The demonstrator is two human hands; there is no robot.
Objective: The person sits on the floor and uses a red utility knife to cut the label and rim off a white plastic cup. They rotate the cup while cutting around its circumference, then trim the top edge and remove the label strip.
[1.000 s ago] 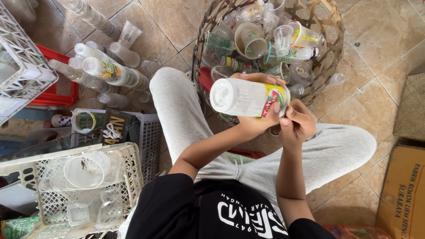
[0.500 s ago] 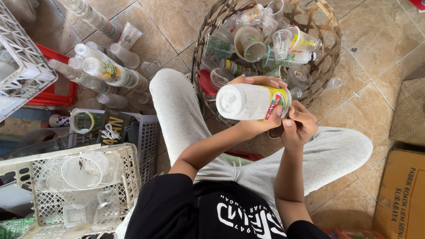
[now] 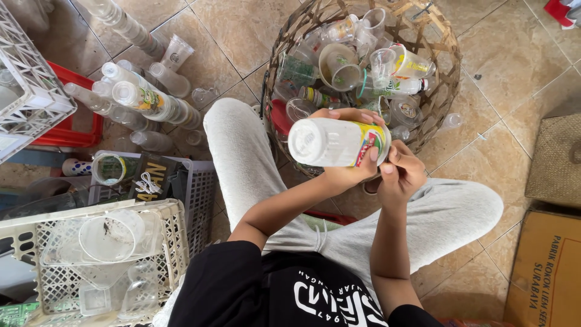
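Woven basket [image 3: 445,91] rim crowds hands [image 3: 375,163] gripping bottle [image 3: 333,142].

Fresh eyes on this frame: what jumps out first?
A white plastic bottle with a colourful label, held on its side at the centre by the left hand while the right hand picks at the label end. Just beyond it stands a woven basket heaped with clear plastic cups. At lower left, a pale plastic crate holds more clear cups and lids.
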